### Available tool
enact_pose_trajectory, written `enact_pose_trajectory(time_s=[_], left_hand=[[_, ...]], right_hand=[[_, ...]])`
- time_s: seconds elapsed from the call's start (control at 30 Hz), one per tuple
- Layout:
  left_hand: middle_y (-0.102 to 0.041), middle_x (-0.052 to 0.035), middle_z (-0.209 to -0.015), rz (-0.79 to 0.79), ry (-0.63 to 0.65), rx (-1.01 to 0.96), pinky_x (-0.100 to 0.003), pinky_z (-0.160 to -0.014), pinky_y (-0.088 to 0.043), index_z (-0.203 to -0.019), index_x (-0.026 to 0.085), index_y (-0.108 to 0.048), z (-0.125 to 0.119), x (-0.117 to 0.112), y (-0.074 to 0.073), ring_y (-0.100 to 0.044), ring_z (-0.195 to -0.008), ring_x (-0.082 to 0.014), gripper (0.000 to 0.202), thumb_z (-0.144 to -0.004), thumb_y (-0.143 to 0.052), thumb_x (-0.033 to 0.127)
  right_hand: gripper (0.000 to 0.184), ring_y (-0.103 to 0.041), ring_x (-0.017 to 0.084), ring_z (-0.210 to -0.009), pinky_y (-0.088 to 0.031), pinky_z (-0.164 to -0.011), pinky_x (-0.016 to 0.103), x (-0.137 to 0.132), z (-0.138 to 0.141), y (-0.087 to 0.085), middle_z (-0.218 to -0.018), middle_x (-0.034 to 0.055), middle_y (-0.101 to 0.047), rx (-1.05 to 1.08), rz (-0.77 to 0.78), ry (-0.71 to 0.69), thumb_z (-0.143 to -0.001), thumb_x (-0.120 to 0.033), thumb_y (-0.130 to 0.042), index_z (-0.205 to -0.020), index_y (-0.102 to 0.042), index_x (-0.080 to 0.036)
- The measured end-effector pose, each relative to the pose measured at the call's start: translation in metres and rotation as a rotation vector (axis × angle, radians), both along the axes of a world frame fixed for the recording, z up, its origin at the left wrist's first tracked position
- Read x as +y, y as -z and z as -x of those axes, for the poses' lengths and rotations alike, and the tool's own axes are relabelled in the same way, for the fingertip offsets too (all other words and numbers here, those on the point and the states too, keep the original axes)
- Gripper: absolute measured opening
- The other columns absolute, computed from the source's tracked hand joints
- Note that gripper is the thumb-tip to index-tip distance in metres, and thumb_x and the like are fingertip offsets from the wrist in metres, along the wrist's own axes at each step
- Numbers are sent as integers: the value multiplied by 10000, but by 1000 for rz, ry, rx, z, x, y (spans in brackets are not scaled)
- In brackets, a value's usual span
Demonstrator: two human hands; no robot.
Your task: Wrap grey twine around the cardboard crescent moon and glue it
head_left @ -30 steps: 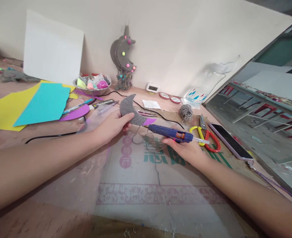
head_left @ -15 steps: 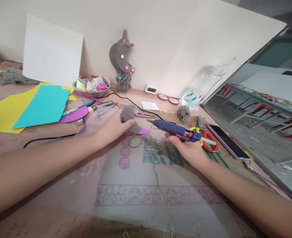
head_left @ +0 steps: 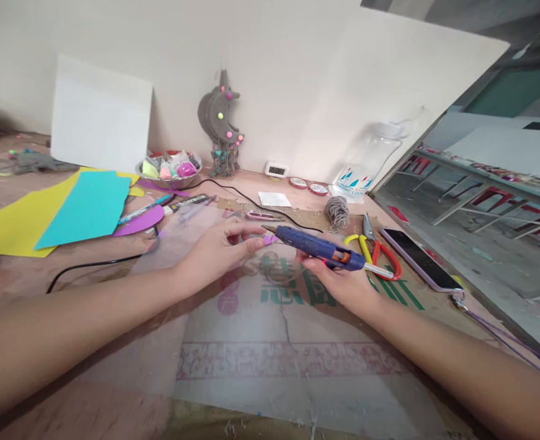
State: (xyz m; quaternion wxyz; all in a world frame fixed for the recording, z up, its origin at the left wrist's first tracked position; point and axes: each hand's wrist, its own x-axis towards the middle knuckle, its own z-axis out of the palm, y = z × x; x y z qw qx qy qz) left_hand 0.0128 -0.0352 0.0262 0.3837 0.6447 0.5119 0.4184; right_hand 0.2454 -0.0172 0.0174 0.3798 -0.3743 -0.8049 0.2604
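Note:
My right hand [head_left: 338, 278] is wrapped round the handle of a blue hot glue gun [head_left: 320, 244], whose nozzle points left and a clear glue stick sticks out at its back. Close to the nozzle, my left hand [head_left: 226, 247] is closed with thumb and fingers on a purple paper piece [head_left: 270, 239]. Only a small purple tip shows; the grey yarn wound on it is hidden by my hand. A loose strand of grey yarn [head_left: 281, 278] loops below onto a clear plastic sheet [head_left: 233, 391] with green and purple printing.
Behind lie a pink cutter [head_left: 261, 216], a ball of grey yarn [head_left: 337, 212] and a black cord [head_left: 240, 198]. To the right are pliers [head_left: 382, 260] and a phone [head_left: 421, 260]. Coloured sheets [head_left: 84, 211], a bowl [head_left: 171, 180] and a grey moon ornament [head_left: 221, 122] stand left and back.
My left hand has turned and shifted slightly down, so the grey yarn-wound part no longer shows. The glue gun moved a little left, its nozzle nearer my left fingers. The view tilted up slightly.

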Motion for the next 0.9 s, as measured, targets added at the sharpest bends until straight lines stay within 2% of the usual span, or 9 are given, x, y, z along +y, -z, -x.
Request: enact_pose_trajectory(time_s=[0.27, 0.57, 0.7, 0.9], left_hand=[[-603, 7, -655, 146, 83, -285, -232, -517, -364, -793, 177, -687, -2, 1, 8, -493, -555, -101, 212, -752, -665, 384], [-549, 38, -625, 163, 59, -377, -211, -509, -378, -782, 191, -622, -3, 3, 11, -481, -529, -83, 180, -779, -640, 370], [-633, 8, -763, 142, 70, -355, -233, -575, -421, -840, 208, -662, -1, 6, 15, -570, -657, -123, 202, -803, -597, 395], [-706, -31, -968, 8, 114, -146, -284, -776, -450, -871, 206, -719, -1, 6, 15, -609, -921, -192, 207, -820, -572, 342]], right_hand=[[283, -607, 157, -707, -491, -646, 279, -2, 4, 0, -762, 31, -621, -5, 27, -35, -819, -466, -612, -811, -615, -184], [236, -608, 162, -726, -492, -661, 286, -2, 2, 0, -768, 22, -610, 2, -21, -47, -851, -422, -578, -819, -612, -190], [202, -612, 159, -735, -498, -675, 287, 0, 2, 0, -774, 15, -607, 12, -10, -27, -864, -387, -566, -804, -605, -199], [202, -616, 162, -743, -502, -681, 287, 0, 3, 1, -783, 21, -610, 12, 26, -40, -845, -397, -592, -819, -614, -198]])
